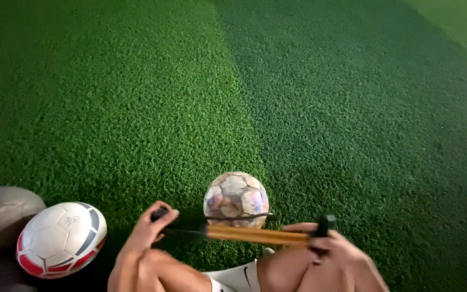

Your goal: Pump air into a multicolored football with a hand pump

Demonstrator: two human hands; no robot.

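Observation:
I hold a hand pump with an orange barrel (255, 235) level across my lap. My left hand (149, 227) grips its black end at the left. My right hand (333, 246) is closed around the black handle end at the right. A thin black hose runs along the top of the pump. Just beyond the pump a worn, scuffed football (236, 197) rests on the green turf. My bare knees and a white sock show at the bottom edge.
A white football with red and grey panels (60, 238) lies at the lower left. Behind it sits a grey, dull ball (1, 216). Green artificial turf (298, 81) in two shades stretches all around.

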